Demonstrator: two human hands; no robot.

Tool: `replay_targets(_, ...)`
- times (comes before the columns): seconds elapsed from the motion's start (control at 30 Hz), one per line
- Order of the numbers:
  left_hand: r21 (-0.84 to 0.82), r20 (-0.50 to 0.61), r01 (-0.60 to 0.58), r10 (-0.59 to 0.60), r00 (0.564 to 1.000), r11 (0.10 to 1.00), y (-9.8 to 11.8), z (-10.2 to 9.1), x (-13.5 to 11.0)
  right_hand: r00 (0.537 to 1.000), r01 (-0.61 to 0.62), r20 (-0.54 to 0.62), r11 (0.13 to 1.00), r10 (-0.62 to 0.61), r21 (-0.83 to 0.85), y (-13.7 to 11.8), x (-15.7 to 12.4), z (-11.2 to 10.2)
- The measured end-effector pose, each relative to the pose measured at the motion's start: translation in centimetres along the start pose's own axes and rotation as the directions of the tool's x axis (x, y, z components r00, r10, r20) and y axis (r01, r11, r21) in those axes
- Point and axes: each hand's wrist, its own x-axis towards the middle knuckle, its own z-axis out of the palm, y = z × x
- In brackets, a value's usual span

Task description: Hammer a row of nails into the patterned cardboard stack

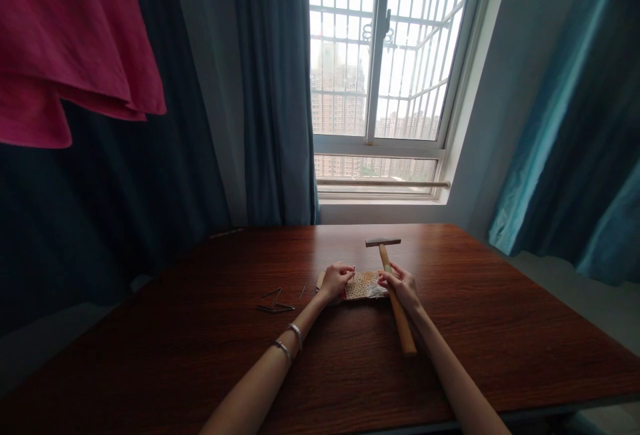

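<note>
My right hand is closed around the wooden handle of a hammer, whose metal head points away from me above the table. With its fingers pinched, my left hand holds a nail upright over a small board. The board is pale, dotted with many dark holes or marks, and has a whitish patch at its right part. Whether the nail's tip touches the board I cannot tell. Several loose nails lie on the table to the left of my left hand.
A dark reddish-brown wooden table spreads beneath everything. Behind it are a barred window and blue curtains. Pink cloth hangs at the upper left.
</note>
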Motion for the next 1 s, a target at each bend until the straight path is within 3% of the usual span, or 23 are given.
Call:
replay_targets(0.1,0.0,0.005,0.001,-0.001,1.0,1.0,0.1,-0.1,-0.1,0.998,-0.054,0.041,0.996,0.051,0.075,-1.4,-0.3,0.2)
replay_targets(0.23,-0.009,-0.002,-0.007,0.007,1.0,1.0,0.3,-0.2,-0.2,0.992,-0.103,0.071,0.995,0.102,0.01,-4.1,-0.6,0.2)
replay_targets(0.5,0.041,0.007,-0.018,0.018,1.0,0.999,0.9,-0.5,-0.3,0.963,-0.062,0.228,0.938,0.147,-0.342,-9.2,-2.2,1.6)
replay_targets(0.8,0.031,0.01,-0.007,0.006,1.0,0.999,1.4,-0.7,-0.5,0.92,0.014,0.354,0.888,0.169,-0.46,-9.5,-2.7,3.1)
replay_targets(1.0,0.021,0.013,0.024,-0.024,1.0,1.0,1.6,-0.8,-0.6,0.945,0.037,0.304,0.881,0.123,-0.472,-8.1,-2.8,3.1)
